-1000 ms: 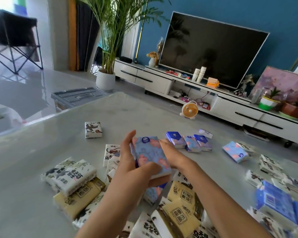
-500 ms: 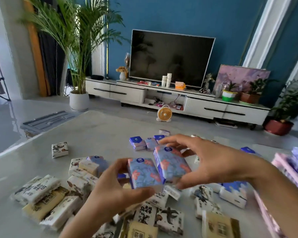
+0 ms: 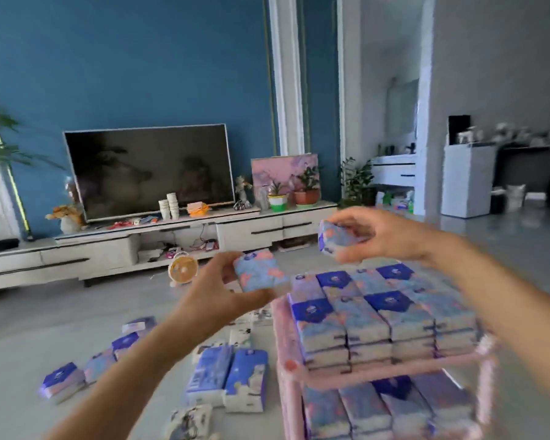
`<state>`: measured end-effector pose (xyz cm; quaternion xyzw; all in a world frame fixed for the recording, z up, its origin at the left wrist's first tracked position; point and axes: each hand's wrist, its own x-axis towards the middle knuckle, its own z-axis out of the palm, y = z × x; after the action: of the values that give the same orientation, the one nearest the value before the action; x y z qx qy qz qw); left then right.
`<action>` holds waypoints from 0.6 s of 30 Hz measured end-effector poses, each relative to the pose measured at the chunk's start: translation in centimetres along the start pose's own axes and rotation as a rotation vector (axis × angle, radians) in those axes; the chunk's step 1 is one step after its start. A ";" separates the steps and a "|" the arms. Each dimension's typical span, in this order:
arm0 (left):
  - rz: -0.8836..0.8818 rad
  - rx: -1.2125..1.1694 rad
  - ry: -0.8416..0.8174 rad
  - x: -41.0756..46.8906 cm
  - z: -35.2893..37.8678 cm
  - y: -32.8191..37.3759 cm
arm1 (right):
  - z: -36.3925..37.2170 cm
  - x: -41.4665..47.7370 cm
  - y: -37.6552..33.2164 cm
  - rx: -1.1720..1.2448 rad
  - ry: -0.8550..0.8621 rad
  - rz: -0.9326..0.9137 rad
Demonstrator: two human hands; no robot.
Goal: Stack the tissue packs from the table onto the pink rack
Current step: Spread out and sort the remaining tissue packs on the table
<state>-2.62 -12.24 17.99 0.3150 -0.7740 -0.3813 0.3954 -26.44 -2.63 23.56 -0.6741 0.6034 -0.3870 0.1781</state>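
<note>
Overhead, open air lies above the pink rack (image 3: 362,377), and bare table (image 3: 61,338) stretches to its left around the loose packs (image 3: 229,379). Both rack shelves hold stacked packs (image 3: 378,315) in tight rows. The left hand (image 3: 210,300) grips a flowered pack (image 3: 261,274) in its fingers, just beside the rack's left edge. The right hand (image 3: 381,233) pinches a second pack (image 3: 337,241) above the far rows.
</note>
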 end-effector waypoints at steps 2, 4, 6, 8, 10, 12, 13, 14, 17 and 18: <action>-0.022 0.012 -0.074 2.6 1.9 -0.2 | -1.0 0.8 2.7 -0.042 -0.041 0.088; -0.052 -0.019 -0.137 4.5 3.2 -0.3 | -1.4 1.4 4.3 -0.090 -0.094 0.125; -0.071 -0.011 -0.193 5.6 4.1 -0.6 | -1.3 1.9 5.0 -0.151 -0.146 0.123; -0.090 0.006 -0.255 6.3 4.7 -0.9 | -1.0 2.4 5.3 -0.221 -0.192 0.098; -0.101 0.001 -0.316 6.6 4.9 -1.3 | -0.8 2.8 5.7 -0.269 -0.234 0.091; -0.106 -0.031 -0.358 6.6 5.0 -1.7 | -0.8 2.9 6.2 -0.278 -0.262 0.102; -0.112 -0.046 -0.372 6.6 5.1 -1.9 | -0.8 2.9 6.3 -0.271 -0.266 0.108; -0.125 -0.055 -0.384 6.6 5.1 -2.0 | -0.8 2.9 6.5 -0.259 -0.264 0.113; -0.149 -0.048 -0.450 6.9 5.1 -2.6 | -0.6 2.8 6.8 -0.225 -0.267 0.113; -0.157 -0.045 -0.467 7.0 5.1 -3.0 | -0.6 2.7 6.8 -0.221 -0.274 0.114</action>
<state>-9.80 -17.56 16.12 0.2687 -0.8088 -0.4905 0.1817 -31.54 -6.49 19.99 -0.7008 0.6495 -0.2123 0.2050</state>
